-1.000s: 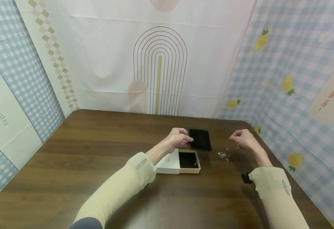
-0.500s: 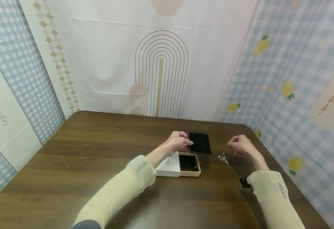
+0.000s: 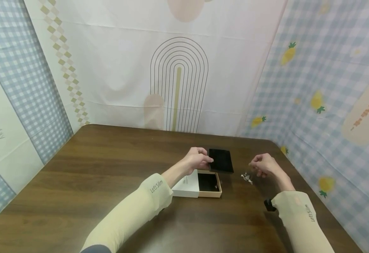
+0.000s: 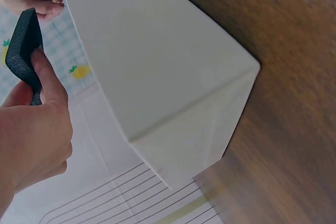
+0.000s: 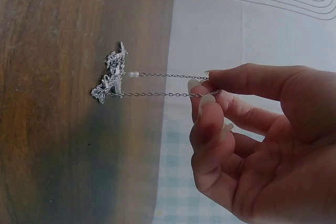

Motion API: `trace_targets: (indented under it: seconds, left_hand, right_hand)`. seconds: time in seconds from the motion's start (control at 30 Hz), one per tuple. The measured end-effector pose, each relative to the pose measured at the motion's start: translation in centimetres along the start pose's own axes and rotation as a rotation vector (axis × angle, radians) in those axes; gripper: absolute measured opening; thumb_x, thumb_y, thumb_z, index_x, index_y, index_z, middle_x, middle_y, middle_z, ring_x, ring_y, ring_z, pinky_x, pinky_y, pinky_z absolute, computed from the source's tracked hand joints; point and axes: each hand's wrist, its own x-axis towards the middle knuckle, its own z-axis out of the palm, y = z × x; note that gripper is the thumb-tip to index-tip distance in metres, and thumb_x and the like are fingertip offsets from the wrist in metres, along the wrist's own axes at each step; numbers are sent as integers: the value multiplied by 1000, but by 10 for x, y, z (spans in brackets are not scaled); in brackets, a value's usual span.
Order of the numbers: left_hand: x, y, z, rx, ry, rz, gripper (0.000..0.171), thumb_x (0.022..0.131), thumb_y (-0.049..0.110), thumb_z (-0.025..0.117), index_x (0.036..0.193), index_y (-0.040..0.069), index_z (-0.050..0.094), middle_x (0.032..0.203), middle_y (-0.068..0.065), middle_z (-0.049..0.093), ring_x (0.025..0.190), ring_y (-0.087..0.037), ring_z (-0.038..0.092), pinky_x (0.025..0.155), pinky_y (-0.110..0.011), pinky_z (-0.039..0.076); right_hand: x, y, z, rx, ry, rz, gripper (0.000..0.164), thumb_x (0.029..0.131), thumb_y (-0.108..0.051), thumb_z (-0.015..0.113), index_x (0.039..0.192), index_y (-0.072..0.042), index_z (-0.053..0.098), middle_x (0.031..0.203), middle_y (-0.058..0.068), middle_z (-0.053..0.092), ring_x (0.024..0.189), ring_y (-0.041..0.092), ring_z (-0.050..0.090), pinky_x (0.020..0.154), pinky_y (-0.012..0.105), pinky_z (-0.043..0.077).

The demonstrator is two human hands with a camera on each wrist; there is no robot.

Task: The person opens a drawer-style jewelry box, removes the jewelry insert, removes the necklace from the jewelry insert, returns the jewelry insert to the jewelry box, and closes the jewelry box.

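Observation:
My left hand (image 3: 195, 160) grips a thin black foam pad (image 3: 221, 161) by its left edge, with the thumb on top. In the left wrist view the pad (image 4: 22, 51) looks slightly bent between thumb and fingers. Below it on the table lies a white box (image 3: 187, 184), its tan-edged drawer (image 3: 210, 194) pulled partway out to the right and black inside. My right hand (image 3: 264, 165) pinches a silver chain necklace (image 5: 113, 74) between thumb and fingertips. Two strands run taut from the fingers to a tangled heap on the table, and small clear beads sit on one strand.
The brown wooden table (image 3: 108, 158) ends at a white patterned curtain (image 3: 124, 70) behind. A blue checked curtain (image 3: 314, 63) stands close to the right side, near my right arm. A black wrist strap (image 3: 269, 205) shows at the right sleeve.
My right hand has come down a little and slightly left, nearer the heap of chain. The left hand keeps the foam pad in about the same place. The head view has tilted up slightly.

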Motion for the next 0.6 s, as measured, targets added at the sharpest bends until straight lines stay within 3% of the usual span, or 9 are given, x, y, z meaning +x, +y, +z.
trace_targets:
  seconds: [0.4,0.6]
  left_hand:
    - [1,-1,1,-4,-10,8,19,86,-5,64,85,7,50,87,-9,63,70,-13,66,76,-32,59]
    - [1,-1,1,-9,-13,4,19,86,-6,64,86,6,49,87,-9,62,68,-13,65,73,-31,59]
  right_hand:
    - [-1,2,3,-11,-2,30,23,92,-8,58,101,10,68,77,16,72,46,12,57,46,32,49]
    - [-3,-7,1,-26,-25,15,34,98,-22,52,86,7,64,62,4,64,48,14,58,48,33,49]
